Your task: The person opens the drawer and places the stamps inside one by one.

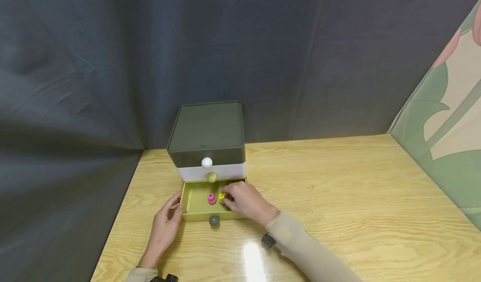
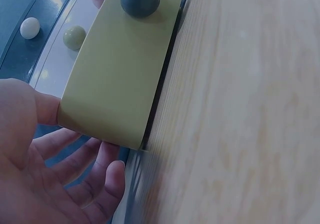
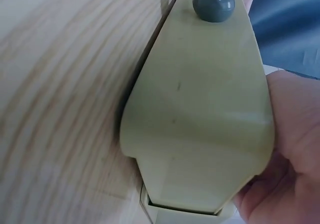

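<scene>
A low olive-yellow drawer (image 1: pixel 195 209) is pulled out from the bottom of a small drawer unit, its grey knob (image 1: pixel 214 220) facing me. Inside sit a small pink stepped piece (image 1: pixel 212 198) with a hole in its top and a small yellow piece (image 1: pixel 221 197) beside it. My right hand (image 1: pixel 242 198) reaches over the drawer's right side and pinches the yellow piece between thumb and forefinger. My left hand (image 1: pixel 165 223) rests against the drawer's left side, thumb near the front corner and fingers (image 2: pixel 80 169) loosely extended. In the right wrist view, the drawer front (image 3: pixel 200 94) hides the pieces.
Above the drawer, the unit has a white drawer (image 1: pixel 191 173) with an olive knob (image 1: pixel 212 177) and a dark grey top section (image 1: pixel 210 125) with a white knob (image 1: pixel 206 162). It stands on a wooden table (image 1: pixel 338 190) before a dark curtain (image 1: pixel 263 65). A patterned panel (image 1: pixel 454 140) stands right.
</scene>
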A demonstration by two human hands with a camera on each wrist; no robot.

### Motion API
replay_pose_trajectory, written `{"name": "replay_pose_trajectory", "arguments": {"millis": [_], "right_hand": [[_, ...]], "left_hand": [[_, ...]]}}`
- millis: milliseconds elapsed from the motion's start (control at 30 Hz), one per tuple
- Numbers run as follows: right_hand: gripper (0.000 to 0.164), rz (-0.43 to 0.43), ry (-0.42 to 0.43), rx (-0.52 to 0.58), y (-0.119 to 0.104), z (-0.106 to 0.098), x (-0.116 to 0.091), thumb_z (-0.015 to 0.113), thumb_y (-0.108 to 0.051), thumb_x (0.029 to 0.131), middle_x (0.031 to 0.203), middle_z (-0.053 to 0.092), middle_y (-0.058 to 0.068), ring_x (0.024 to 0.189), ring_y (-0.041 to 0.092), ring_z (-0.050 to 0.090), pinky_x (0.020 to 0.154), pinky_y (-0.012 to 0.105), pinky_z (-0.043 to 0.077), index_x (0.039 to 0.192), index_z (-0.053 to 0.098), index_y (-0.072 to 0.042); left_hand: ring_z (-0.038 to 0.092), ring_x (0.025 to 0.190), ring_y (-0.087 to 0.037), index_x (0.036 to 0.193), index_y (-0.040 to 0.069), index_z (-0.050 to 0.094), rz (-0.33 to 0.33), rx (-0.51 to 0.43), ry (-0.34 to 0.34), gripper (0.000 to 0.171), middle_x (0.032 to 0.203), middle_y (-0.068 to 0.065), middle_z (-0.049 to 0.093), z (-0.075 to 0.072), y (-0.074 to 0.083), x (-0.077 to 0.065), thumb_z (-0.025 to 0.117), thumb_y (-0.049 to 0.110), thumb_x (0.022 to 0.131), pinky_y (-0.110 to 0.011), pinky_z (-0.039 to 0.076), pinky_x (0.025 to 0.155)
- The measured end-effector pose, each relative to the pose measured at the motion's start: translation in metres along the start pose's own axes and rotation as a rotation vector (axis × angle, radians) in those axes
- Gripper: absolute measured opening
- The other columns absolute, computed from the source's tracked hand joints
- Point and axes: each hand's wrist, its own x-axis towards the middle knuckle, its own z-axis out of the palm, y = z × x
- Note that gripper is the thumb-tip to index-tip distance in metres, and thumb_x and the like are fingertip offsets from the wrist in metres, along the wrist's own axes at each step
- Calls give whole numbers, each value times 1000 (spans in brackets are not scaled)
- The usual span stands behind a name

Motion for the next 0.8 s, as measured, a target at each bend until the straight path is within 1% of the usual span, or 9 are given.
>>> {"name": "replay_pose_trajectory", "arguments": {"millis": [200, 367, 533, 800], "right_hand": [[7, 36, 33, -23, -2, 3, 1, 80, -20, 96, 81, 74, -4, 67, 4, 59, 63, 22, 49, 98, 80, -14], [7, 77, 33, -16, -3, 7, 2, 81, -21, 95, 78, 74, -5, 64, 2, 56, 60, 20, 46, 98, 81, -14], [5, 72, 37, -19, -2, 8, 3, 82, -20, 94, 75, 72, -6, 63, 3, 55, 58, 21, 44, 93, 80, -15], [9, 68, 43, -33, -2, 9, 3, 83, -21, 93, 70, 68, -7, 60, 3, 51, 56, 21, 40, 87, 79, -16]], "left_hand": [[71, 117, -34, 156, 9, 55, -1, 10, -7, 45, 145, -20, 65, -1, 1, 0, 54, 22, 113, -23, 54, 88], [71, 118, -35, 155, 8, 55, -3, -6, -9, 45, 143, -21, 66, -1, 2, 0, 54, 21, 112, -23, 54, 88], [70, 118, -36, 156, 8, 54, -13, -22, -12, 45, 144, -22, 65, -1, 1, 0, 54, 22, 113, -22, 54, 87], [70, 120, -36, 156, 9, 54, -37, -39, -20, 45, 145, -22, 63, 0, 1, -1, 55, 21, 112, -22, 54, 86]]}}
